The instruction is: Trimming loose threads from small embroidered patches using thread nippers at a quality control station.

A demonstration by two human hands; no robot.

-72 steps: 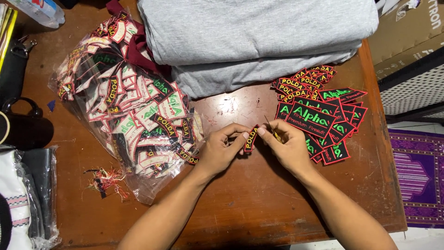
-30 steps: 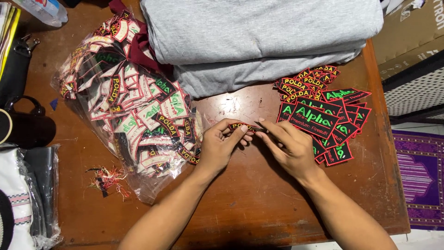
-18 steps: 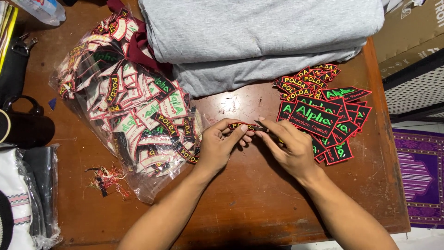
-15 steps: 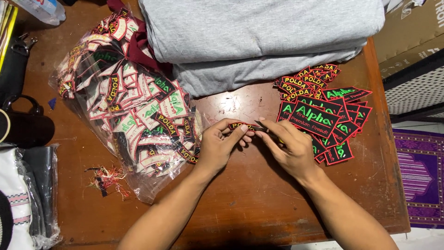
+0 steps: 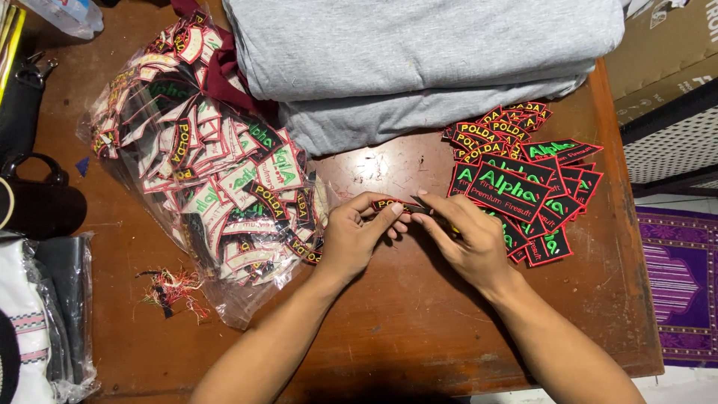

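Patch [image 5: 393, 203] pinched by left hand [image 5: 359, 238], right hand [image 5: 467, 239]

Head view, straight down, close over table [image 5: 389, 329]

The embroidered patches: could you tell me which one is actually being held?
The small narrow black patch pinched between the left hand and right hand; the others lie piled or bagged.

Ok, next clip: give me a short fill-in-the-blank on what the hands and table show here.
1. The left hand and right hand hold one small ____ between them.
2. The clear plastic bag of patches lies on the person's ____ side.
3. The folded cloth at the table's far edge is ____ in colour.

Missing words: patch; left; grey
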